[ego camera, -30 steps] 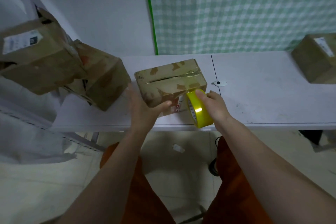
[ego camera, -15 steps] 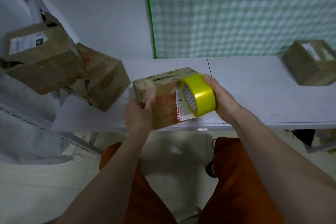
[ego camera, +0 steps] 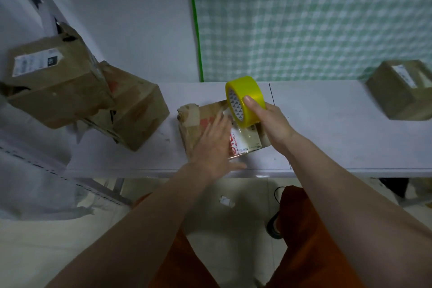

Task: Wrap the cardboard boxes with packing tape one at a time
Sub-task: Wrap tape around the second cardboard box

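A small worn cardboard box point(ego camera: 194, 119) lies flat on the white table point(ego camera: 327, 138), near its front edge. My left hand point(ego camera: 214, 145) presses on the box's top with straight, spread fingers. My right hand point(ego camera: 268, 121) grips a yellow roll of packing tape point(ego camera: 247, 98), thumb on its outer face, held upright over the box's right part. A clear strip of tape runs from the roll down onto the box, over a red-and-white printed label point(ego camera: 245, 142).
Two bigger battered boxes point(ego camera: 56, 82) point(ego camera: 138, 110) are stacked crookedly at the table's left end. Another box point(ego camera: 402, 91) sits at the far right. A green checked curtain point(ego camera: 315, 18) hangs behind. Tiled floor lies below the table edge.
The box has been turned and laid flat on the table. My left hand went from gripping its corner to pressing flat on top. My right hand raised the roll above it.
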A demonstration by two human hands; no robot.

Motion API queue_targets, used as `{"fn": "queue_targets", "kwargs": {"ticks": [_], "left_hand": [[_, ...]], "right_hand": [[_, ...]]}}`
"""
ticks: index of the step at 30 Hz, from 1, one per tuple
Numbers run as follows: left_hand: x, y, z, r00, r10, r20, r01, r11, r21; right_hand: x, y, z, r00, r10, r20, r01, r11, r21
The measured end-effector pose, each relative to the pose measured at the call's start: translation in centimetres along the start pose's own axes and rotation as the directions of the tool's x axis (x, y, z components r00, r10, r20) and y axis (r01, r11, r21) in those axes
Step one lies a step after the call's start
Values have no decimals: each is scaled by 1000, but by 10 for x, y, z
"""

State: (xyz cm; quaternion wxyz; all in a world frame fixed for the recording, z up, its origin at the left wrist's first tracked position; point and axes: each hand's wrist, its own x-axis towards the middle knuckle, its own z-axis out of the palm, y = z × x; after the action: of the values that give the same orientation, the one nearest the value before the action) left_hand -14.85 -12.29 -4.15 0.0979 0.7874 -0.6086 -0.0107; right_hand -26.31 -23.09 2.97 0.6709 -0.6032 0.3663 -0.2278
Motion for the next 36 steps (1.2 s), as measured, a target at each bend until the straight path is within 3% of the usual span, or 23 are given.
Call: {"fn": "queue_targets", "kwargs": {"ticks": [2, 8, 24, 29, 36], "left_hand": [[6, 3, 11, 989, 11, 147, -27, 994, 109], [32, 2, 14, 965, -144, 219, 109, 980, 165], [29, 12, 9, 953, -192, 234, 137, 963, 232], [33, 9, 9, 925, -329, 190, 298, 938, 176], [34, -7, 5, 937, -238, 254, 219, 970, 104]], "right_hand": [[11, -2, 5, 999, -10, -32, 10, 1000, -5], [36, 10, -2, 993, 10, -117, -23, 994, -107], [-28, 6, 0, 977, -7, -213, -17, 994, -108], [-43, 12, 3, 979, 103, -178, -143, 962, -234], [-49, 20, -1, 983, 111, -148, -140, 971, -197]]}}
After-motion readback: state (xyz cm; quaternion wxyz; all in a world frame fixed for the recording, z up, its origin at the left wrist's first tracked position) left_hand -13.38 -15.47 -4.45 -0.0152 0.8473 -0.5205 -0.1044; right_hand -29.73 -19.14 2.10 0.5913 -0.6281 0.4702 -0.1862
